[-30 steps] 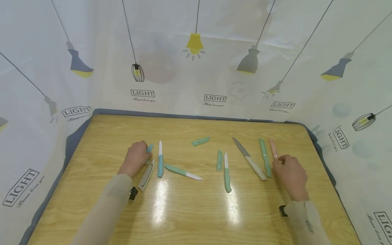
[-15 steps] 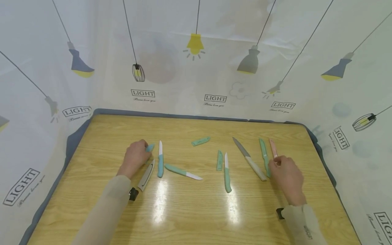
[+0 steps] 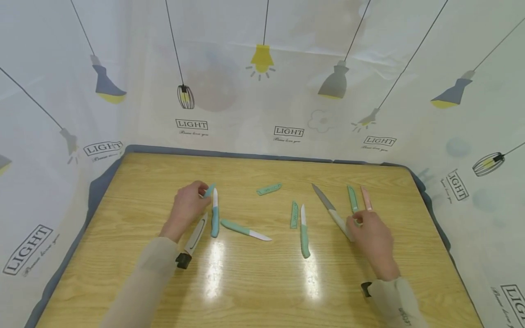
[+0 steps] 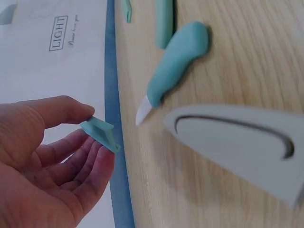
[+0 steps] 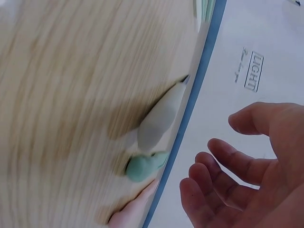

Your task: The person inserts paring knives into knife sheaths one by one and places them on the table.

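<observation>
My left hand (image 3: 187,205) pinches a small blue knife sheath (image 4: 100,133), lifted off the table. Just right of it lies a blue-handled paring knife (image 3: 215,221) with a white blade, unsheathed. A light grey blade sheath (image 3: 197,233) rests beside my left wrist. My right hand (image 3: 372,237), fingers loosely bent and holding nothing, is above the handle end of a green knife (image 3: 352,198) in its sheath. Close by on its left is a larger cream-handled knife (image 3: 324,198) with a bare grey blade. A pink sheathed knife (image 3: 366,197) lies partly hidden beyond this hand.
Mid-table lie two green-handled knives with bare white blades, one slanted (image 3: 242,230) and one lengthwise (image 3: 304,234). Two green sheaths lie near them, one farther back (image 3: 269,189), one upright beside the knife (image 3: 294,214). A printed white curtain (image 3: 246,100) surrounds the wooden table (image 3: 262,282).
My left hand has moved right and slightly away with the blue sheath, towards the blue knife. My right hand has shifted left from the pink knife to over the green one.
</observation>
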Action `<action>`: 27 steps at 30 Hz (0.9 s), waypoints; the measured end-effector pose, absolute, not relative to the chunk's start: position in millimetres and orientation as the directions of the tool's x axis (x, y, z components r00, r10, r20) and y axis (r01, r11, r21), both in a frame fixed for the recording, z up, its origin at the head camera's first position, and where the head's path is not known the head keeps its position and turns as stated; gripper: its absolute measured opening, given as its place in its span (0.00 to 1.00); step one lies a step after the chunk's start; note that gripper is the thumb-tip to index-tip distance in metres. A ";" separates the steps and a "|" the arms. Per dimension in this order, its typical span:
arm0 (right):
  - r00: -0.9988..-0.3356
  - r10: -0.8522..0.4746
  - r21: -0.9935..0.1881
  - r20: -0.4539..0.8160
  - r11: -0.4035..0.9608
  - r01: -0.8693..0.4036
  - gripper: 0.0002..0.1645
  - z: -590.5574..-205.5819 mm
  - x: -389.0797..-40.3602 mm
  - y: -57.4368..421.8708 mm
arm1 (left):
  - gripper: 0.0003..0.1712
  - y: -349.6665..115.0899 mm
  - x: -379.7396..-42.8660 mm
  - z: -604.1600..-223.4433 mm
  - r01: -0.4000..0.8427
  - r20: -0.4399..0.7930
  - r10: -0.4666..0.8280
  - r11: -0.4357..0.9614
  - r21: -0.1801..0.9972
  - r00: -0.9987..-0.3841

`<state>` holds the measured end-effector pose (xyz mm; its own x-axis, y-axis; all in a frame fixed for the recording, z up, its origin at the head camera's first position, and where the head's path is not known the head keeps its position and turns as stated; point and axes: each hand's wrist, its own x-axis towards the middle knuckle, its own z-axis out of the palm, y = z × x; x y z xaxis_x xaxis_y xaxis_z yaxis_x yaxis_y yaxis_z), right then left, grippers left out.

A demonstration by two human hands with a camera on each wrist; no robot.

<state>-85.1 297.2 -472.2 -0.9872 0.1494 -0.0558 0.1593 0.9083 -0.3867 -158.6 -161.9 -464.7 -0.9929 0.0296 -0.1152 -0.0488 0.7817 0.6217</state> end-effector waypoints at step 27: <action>-0.998 -0.031 -0.461 -0.054 0.887 -0.003 0.22 -493.0 -79.6 219.5 | 0.26 -116.7 -143.9 -483.9 -0.358 -0.337 0.160 -0.128 0.925 -0.928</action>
